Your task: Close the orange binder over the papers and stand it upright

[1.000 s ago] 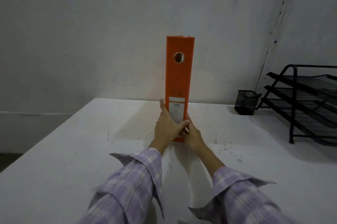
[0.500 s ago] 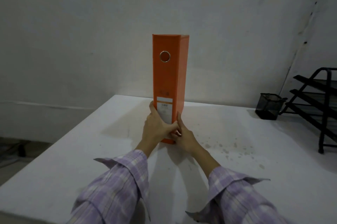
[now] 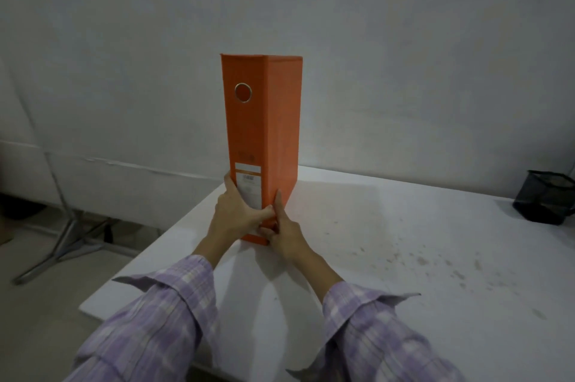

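The orange binder (image 3: 264, 132) stands upright and closed on the white table (image 3: 373, 241), near its left edge, spine toward me with a round finger hole and a white label. No papers show; its inside is hidden. My left hand (image 3: 236, 213) wraps the lower left side of the spine, thumb up along the edge. My right hand (image 3: 284, 232) presses the lower right cover, thumb up along it. Fingers of both hands meet across the base of the spine.
A black mesh pen cup (image 3: 546, 198) stands at the table's far right. The table's left edge (image 3: 149, 251) runs close beside the binder. A metal stand leg (image 3: 71, 238) rests on the floor to the left. A plain wall rises behind.
The binder and both hands have shifted left along the table toward its left edge, and its right cover has turned into view. The black wire tray has left the view.
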